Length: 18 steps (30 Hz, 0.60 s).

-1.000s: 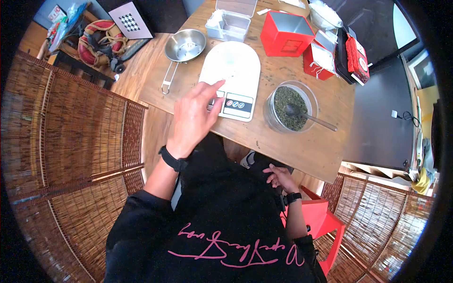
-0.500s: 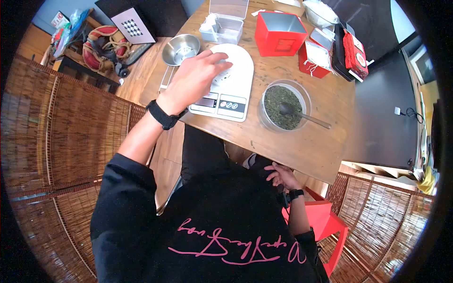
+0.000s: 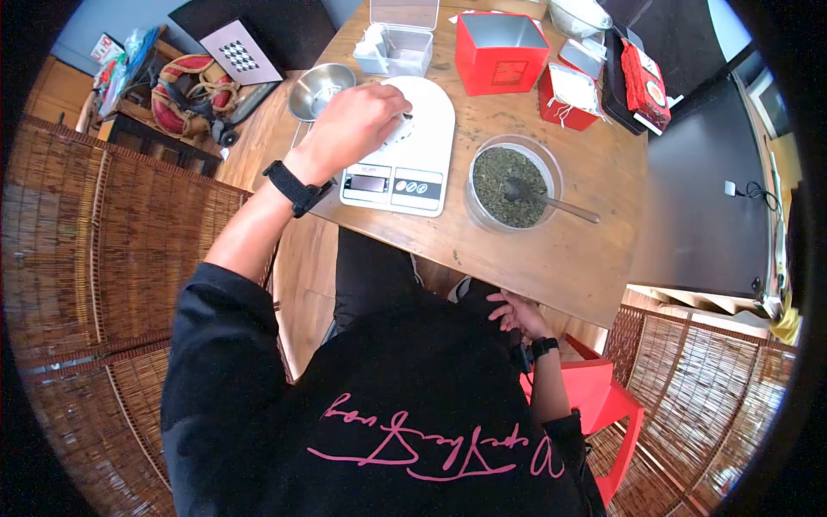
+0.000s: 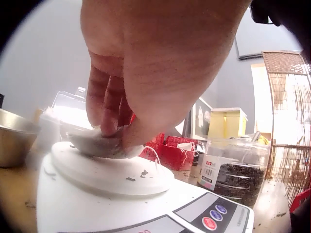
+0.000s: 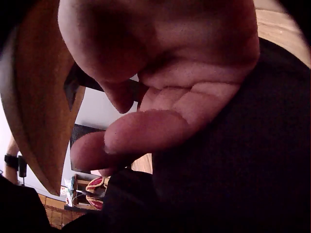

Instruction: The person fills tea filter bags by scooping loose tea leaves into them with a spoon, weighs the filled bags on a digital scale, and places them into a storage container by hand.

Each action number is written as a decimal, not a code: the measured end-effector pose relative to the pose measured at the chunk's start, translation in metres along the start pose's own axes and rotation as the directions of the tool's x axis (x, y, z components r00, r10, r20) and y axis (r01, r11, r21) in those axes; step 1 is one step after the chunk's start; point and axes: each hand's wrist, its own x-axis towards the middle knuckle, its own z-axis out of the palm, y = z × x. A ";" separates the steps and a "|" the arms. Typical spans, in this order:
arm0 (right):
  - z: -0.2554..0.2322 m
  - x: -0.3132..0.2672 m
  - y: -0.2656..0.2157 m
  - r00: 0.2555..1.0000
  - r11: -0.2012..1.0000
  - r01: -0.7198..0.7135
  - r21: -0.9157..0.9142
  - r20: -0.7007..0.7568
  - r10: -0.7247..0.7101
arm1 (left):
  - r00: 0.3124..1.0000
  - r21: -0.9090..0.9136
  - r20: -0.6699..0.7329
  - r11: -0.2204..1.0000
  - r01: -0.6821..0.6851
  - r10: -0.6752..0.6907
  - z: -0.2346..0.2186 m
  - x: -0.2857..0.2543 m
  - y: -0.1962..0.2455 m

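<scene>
My left hand (image 3: 357, 121) is over the round platform of a white kitchen scale (image 3: 429, 129). Its thumb and fingertips pinch a small, shallow pale dish (image 4: 99, 145), slightly blurred in the left wrist view, close over the platform. Dark leaf bits (image 4: 144, 174) lie scattered on the platform beside it. Low by the lap, under the table's front edge, my right hand (image 3: 522, 315) hangs with loosely bent fingers and holds nothing. Right of the scale stands a clear round tub (image 3: 558, 172) of dark dried leaves, a metal spoon (image 3: 568, 208) leaning in it.
A steel pan (image 3: 320, 90) sits left of the scale, partly behind the left hand. At the back are a clear lidded box (image 3: 405, 53), an open red box (image 3: 502, 65), and a smaller red box (image 3: 568, 96) with white bags. A red packet (image 3: 642, 82) lies at right.
My left hand has gone from the scale's button panel up and left to the platform, where it now pinches the dish. The right hand stays low by the lap.
</scene>
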 end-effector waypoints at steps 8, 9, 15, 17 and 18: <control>-0.012 0.023 0.009 0.998 0.998 -0.055 -0.022 0.033 0.056 | 0.963 -0.263 0.003 0.929 0.260 -0.268 -0.003 -0.005 0.028; -0.013 0.023 0.009 0.998 0.998 -0.057 -0.023 0.033 0.057 | 0.952 -0.336 -0.014 0.898 0.283 -0.306 -0.002 -0.004 0.032; -0.015 0.022 0.008 0.996 0.997 -0.076 0.009 0.052 0.075 | 0.846 -0.634 0.140 0.610 0.476 -0.515 0.007 0.007 0.039; -0.015 0.021 0.008 0.996 0.998 -0.066 0.011 0.065 0.065 | 0.840 -0.640 0.071 0.621 0.452 -0.538 0.007 0.012 0.032; -0.016 0.021 0.008 0.996 0.998 -0.065 0.014 0.062 0.064 | 0.829 -0.643 0.003 0.634 0.429 -0.559 0.005 0.014 0.030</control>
